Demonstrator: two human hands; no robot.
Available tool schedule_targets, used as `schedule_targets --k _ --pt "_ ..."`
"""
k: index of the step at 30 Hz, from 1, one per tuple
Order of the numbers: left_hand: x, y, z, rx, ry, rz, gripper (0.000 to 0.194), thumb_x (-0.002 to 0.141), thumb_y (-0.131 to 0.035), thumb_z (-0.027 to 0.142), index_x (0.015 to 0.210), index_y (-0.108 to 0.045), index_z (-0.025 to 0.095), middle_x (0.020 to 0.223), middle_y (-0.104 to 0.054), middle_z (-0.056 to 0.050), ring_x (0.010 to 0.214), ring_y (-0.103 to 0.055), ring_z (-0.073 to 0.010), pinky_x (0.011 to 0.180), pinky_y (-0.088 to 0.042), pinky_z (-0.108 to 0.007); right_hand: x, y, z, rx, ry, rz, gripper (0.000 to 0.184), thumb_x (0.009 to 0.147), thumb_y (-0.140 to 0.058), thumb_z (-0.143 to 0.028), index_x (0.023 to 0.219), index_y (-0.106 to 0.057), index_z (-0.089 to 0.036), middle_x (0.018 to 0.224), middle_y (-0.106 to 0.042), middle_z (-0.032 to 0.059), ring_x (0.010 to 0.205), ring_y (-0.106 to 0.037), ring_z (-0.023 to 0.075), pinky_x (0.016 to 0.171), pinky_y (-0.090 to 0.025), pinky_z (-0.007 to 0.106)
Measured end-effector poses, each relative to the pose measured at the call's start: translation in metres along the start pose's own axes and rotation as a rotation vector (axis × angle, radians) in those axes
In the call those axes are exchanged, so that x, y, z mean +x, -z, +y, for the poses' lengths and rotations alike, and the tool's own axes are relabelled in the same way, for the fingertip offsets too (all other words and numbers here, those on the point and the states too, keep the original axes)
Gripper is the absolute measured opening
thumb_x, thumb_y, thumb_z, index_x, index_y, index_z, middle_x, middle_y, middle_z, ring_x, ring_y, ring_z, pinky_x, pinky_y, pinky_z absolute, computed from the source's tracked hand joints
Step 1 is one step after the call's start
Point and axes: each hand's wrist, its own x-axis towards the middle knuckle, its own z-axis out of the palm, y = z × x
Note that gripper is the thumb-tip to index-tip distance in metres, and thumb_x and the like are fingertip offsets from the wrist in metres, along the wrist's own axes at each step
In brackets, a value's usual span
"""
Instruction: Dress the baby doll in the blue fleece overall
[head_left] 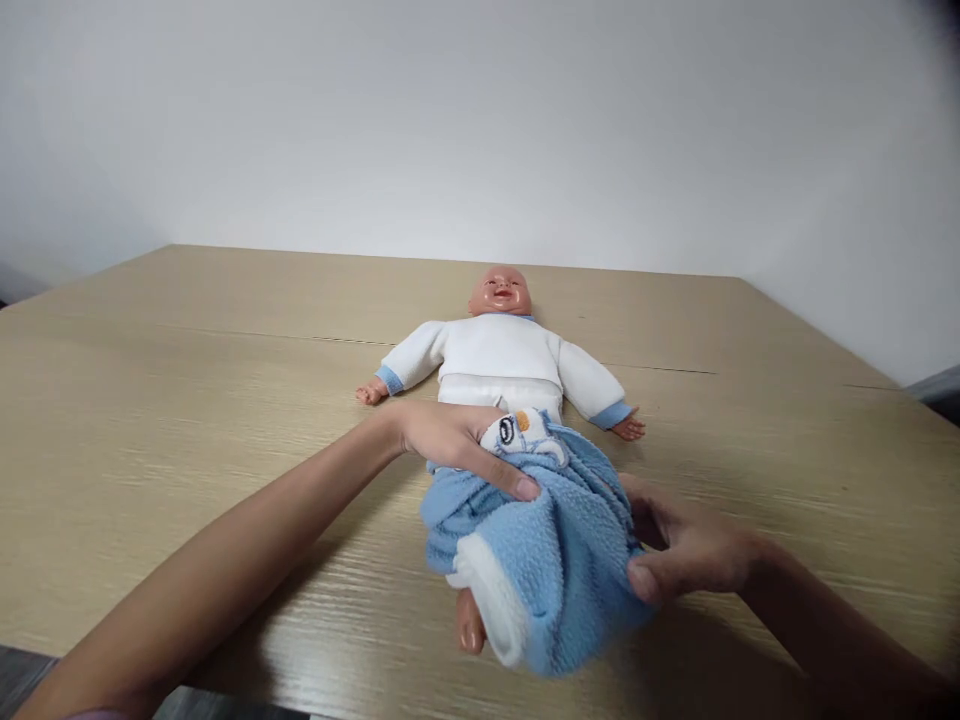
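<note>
A baby doll [501,350] in a white top with blue cuffs lies on its back on the wooden table [225,400], head away from me. Blue fleece trousers [540,540] with a white cuff and a small embroidered face are bunched over its legs; one bare foot [470,625] sticks out below. My left hand [457,445] grips the trousers at the doll's waist on the left side, fingers curled into the fabric. My right hand [686,550] pinches the blue fleece on the right side, near the leg.
A plain white wall [480,120] rises behind the table. The near table edge runs along the bottom left, with dark floor [22,680] beyond it. A seam crosses the tabletop behind the doll.
</note>
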Motion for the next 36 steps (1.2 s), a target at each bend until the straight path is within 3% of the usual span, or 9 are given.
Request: schedule_targets --k 5,9,12,14,20,25,30,33,36 --pt "0.0 -0.004 -0.006 0.001 0.025 0.106 0.048 0.097 -0.072 0.065 0.102 -0.076 0.017 0.104 -0.077 -0.007 0.1 -0.072 -0.0231 0.101 -0.059 -0.036 0.011 -0.009 -0.002 0.247 0.083 0.216 0.062 0.076 -0.094 -0.066 0.122 -0.08 -0.027 0.101 -0.082 0.0073 0.093 -0.079 0.0295 0.085 -0.062 0.039" --pt "-0.004 0.0 -0.021 -0.25 0.084 0.091 0.07 0.073 -0.087 0.078 0.109 -0.076 0.018 0.104 -0.079 -0.01 0.096 -0.075 -0.0275 0.091 -0.063 -0.038 0.02 -0.014 -0.008 0.359 0.086 0.289 0.053 0.083 -0.086 -0.068 0.119 -0.082 -0.029 0.115 -0.082 0.0089 0.112 -0.077 0.0337 0.097 -0.062 0.045" --pt "-0.004 0.004 -0.027 -0.325 0.036 0.01 0.08 0.047 -0.106 0.059 0.11 -0.078 0.018 0.097 -0.08 -0.008 0.095 -0.077 -0.0311 0.091 -0.065 -0.039 0.021 -0.018 -0.009 0.363 0.049 0.264 0.058 0.087 -0.082 -0.068 0.128 -0.079 -0.026 0.121 -0.08 0.0099 0.117 -0.075 0.0328 0.098 -0.061 0.042" --pt "-0.003 0.005 -0.024 -0.287 0.016 -0.02 0.078 0.043 -0.11 0.046 0.108 -0.079 0.017 0.091 -0.08 -0.006 0.092 -0.077 -0.0299 0.091 -0.065 -0.038 0.018 -0.018 -0.006 0.315 0.02 0.223 0.061 0.088 -0.082 -0.068 0.13 -0.077 -0.024 0.119 -0.081 0.0099 0.113 -0.077 0.0301 0.091 -0.062 0.036" --pt "0.001 -0.002 -0.013 -0.17 0.038 0.036 0.054 0.07 -0.1 0.045 0.112 -0.08 0.017 0.114 -0.083 -0.008 0.109 -0.077 -0.0269 0.104 -0.061 -0.036 0.008 -0.016 -0.004 0.094 0.015 -0.022 0.091 0.075 -0.093 -0.072 0.147 -0.066 -0.023 0.128 -0.076 0.011 0.121 -0.072 0.0354 0.101 -0.058 0.043" --pt "0.001 -0.003 -0.013 -0.159 0.004 0.045 0.051 0.074 -0.099 0.042 0.114 -0.08 0.019 0.115 -0.083 -0.006 0.115 -0.076 -0.0262 0.107 -0.061 -0.035 0.011 -0.013 0.009 0.215 0.074 0.227 0.067 0.078 -0.095 -0.064 0.131 -0.076 -0.027 0.11 -0.078 0.0066 0.098 -0.075 0.027 0.091 -0.06 0.037" --pt "0.001 -0.006 -0.01 -0.169 -0.048 0.066 0.046 0.086 -0.091 0.045 0.121 -0.081 0.017 0.118 -0.083 -0.009 0.109 -0.078 -0.0239 0.103 -0.062 -0.033 0.016 -0.016 0.008 0.336 0.112 0.278 0.043 0.086 -0.09 -0.062 0.095 -0.079 -0.022 0.079 -0.072 0.0012 0.069 -0.065 0.016 0.066 -0.054 0.024" --pt "0.001 -0.01 -0.006 -0.176 -0.076 0.101 0.057 0.092 -0.085 0.047 0.14 -0.073 0.018 0.137 -0.078 -0.01 0.129 -0.072 -0.0263 0.115 -0.056 -0.036 0.014 -0.017 0.001 0.289 0.08 0.258 0.055 0.085 -0.086 -0.07 0.105 -0.08 -0.02 0.082 -0.073 0.0045 0.079 -0.07 0.0219 0.069 -0.054 0.028" --pt "0.001 -0.015 -0.001 -0.173 -0.046 0.18 0.064 0.095 -0.081 0.051 0.15 -0.067 0.02 0.151 -0.07 -0.009 0.144 -0.063 -0.0292 0.125 -0.049 -0.042 0.013 -0.017 -0.001 0.197 0.11 0.201 0.085 0.062 -0.1 -0.072 0.125 -0.077 -0.02 0.101 -0.078 0.0097 0.102 -0.074 0.0345 0.084 -0.059 0.039"
